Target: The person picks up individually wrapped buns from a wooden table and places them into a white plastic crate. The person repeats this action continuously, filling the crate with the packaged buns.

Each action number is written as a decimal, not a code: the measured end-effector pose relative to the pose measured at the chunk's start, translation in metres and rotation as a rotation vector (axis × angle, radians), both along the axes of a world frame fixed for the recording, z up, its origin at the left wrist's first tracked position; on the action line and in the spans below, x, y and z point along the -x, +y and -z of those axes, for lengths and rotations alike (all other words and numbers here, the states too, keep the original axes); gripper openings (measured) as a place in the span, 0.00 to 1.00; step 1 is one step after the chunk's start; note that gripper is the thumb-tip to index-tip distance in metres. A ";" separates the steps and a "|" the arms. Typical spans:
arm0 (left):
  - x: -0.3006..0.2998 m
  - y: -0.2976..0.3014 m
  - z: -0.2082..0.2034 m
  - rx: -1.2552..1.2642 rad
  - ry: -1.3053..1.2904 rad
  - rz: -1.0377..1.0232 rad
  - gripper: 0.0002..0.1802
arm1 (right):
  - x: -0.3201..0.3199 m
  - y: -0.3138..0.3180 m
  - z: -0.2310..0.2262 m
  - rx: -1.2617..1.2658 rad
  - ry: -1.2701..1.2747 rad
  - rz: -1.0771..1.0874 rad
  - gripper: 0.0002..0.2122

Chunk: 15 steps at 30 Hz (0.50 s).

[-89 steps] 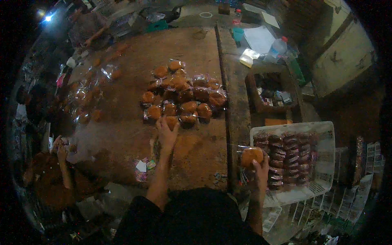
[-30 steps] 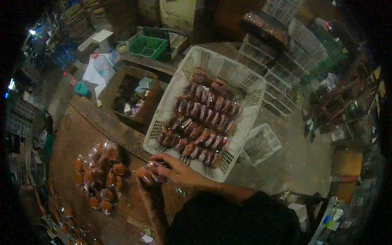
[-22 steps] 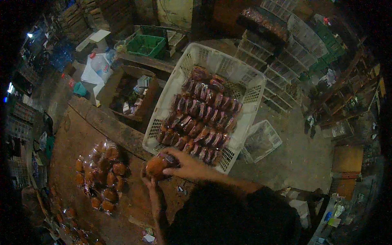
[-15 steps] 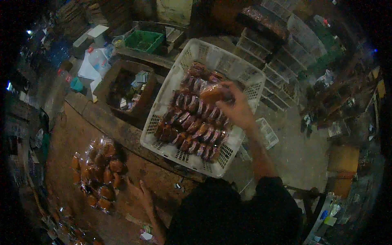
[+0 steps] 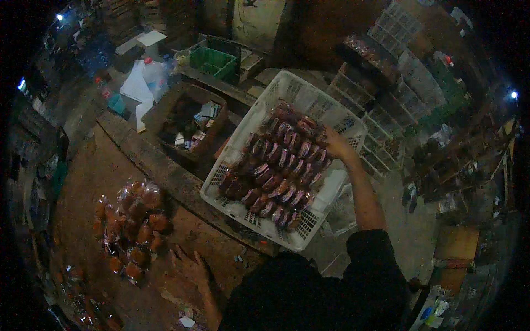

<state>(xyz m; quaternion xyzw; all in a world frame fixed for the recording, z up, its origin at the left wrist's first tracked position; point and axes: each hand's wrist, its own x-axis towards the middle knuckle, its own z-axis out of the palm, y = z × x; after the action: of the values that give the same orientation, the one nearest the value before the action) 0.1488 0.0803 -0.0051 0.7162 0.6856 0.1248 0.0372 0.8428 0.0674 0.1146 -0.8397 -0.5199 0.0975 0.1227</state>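
Buns, round, brown, in clear shiny film [image 5: 284, 160]: packed on edge in slanting rows, left of and nearer than the right hand.

Right hand [image 5: 338, 144]: at the far right end of those rows, fingers partly curled; whether it grips a bun cannot be told.

Basket, white plastic, rectangular, perforated walls [image 5: 314, 99]: holds the rows, below the right hand.

Left hand [image 5: 190, 268]: spread wide, holding nothing, at the worktop; contact unclear.

Pile of similar wrapped buns [image 5: 132, 220]: just left of and beyond the left hand.

Worktop, brown, worn, wood-like [image 5: 83, 171]: beneath the pile, extending left of and beyond the left hand.

Box, brown, open, with small pale packets inside [image 5: 220, 126]: well left of the right hand.

Crate, green plastic, open [image 5: 221, 71]: beyond the box.

Bottle, clear, red cap [image 5: 154, 73]; cup, teal [image 5: 116, 103]: both left of the box.

Crates, pale, latticed, stacked [image 5: 396, 25]: beyond and right of the right hand.

Floor, grey [image 5: 407, 215]: right of the right forearm. Room dim; lamp, bright white [image 5: 514, 95], far right.
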 end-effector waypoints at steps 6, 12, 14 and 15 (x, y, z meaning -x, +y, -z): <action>0.000 -0.001 -0.004 -0.046 -0.012 0.007 0.39 | -0.028 -0.005 0.022 -0.025 0.012 -0.153 0.33; 0.004 0.000 -0.001 -0.073 -0.040 0.046 0.37 | 0.027 -0.002 -0.029 0.172 -0.118 0.041 0.35; 0.004 0.000 0.001 -0.115 -0.047 0.067 0.36 | 0.056 -0.009 -0.060 -0.067 -0.182 0.091 0.29; 0.005 0.000 0.002 -0.101 -0.037 0.048 0.36 | 0.071 -0.013 -0.072 -0.174 -0.199 0.127 0.26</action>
<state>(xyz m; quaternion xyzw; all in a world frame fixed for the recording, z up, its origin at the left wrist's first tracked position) 0.1443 0.0804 -0.0072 0.7309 0.6604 0.1715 0.0168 0.7718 0.0543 0.1867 -0.8627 -0.4818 -0.0395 0.1486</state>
